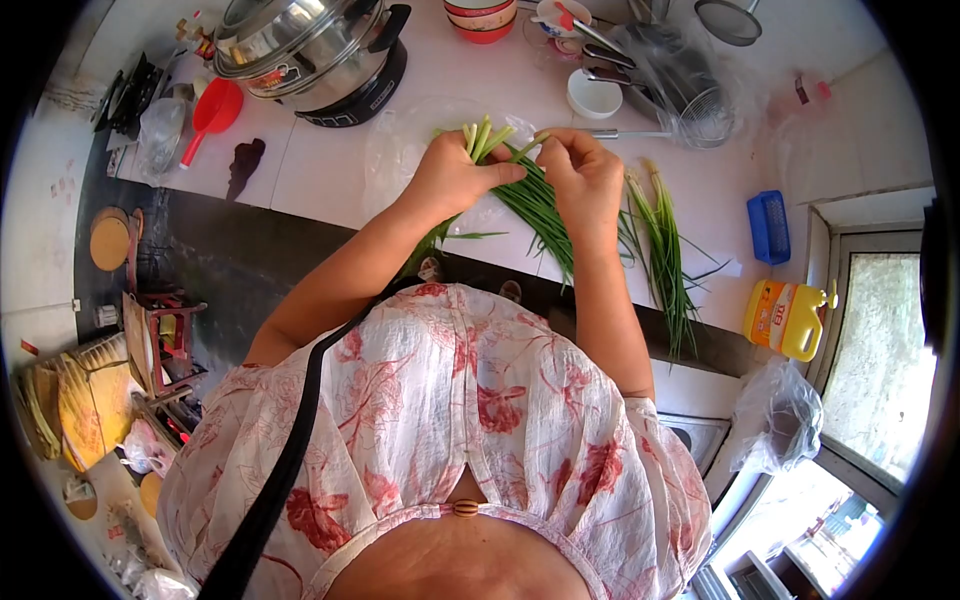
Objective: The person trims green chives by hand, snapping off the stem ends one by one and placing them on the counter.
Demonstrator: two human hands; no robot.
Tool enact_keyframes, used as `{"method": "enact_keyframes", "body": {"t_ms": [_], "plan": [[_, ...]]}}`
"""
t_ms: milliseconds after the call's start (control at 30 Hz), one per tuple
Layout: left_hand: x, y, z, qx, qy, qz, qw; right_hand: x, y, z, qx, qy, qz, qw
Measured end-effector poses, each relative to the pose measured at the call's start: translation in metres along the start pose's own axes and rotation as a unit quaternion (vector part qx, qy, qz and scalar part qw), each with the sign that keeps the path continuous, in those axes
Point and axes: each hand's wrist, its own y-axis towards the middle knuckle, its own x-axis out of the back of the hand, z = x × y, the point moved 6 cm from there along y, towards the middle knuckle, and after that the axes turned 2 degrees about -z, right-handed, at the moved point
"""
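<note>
My left hand (462, 175) is closed around a bunch of green stalks, whose pale cut ends (484, 138) stick up above the fingers. Their leaves hang down below that hand. My right hand (583, 178) pinches the pale end of one stalk (530, 147) just to the right of the bunch. Between and below the hands, long green leaves (535, 215) lie over the counter. A second bundle of green stalks (662, 235) rests right of my right forearm, its leaf tips over the counter's front edge. Under my left hand spreads a clear plastic bag (392, 150).
A steel steamer (300, 60) on a black base stands back left, near a red ladle (213, 110). Behind the hands are a white bowl (594, 94) and a strainer (707, 115). A blue basket (768, 228) and yellow jug (785, 318) stand right.
</note>
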Motion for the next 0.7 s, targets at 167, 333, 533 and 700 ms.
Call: {"method": "enact_keyframes", "body": {"t_ms": [167,333,533,700], "plan": [[-0.007,-0.002,-0.003,0.035,-0.095,0.070,0.992,-0.003,0.002,-0.009,-0.065,0.105,0.034,0.992],[-0.010,-0.004,-0.001,0.065,-0.136,0.108,0.983,-0.002,0.004,-0.014,-0.069,0.119,0.035,0.990],[-0.014,-0.007,0.000,0.082,-0.211,0.156,0.962,0.002,0.007,-0.028,-0.070,0.065,0.015,0.995],[-0.008,-0.008,0.002,0.102,-0.239,0.170,0.951,0.043,0.018,-0.058,0.027,-0.184,-0.074,0.980]]}}
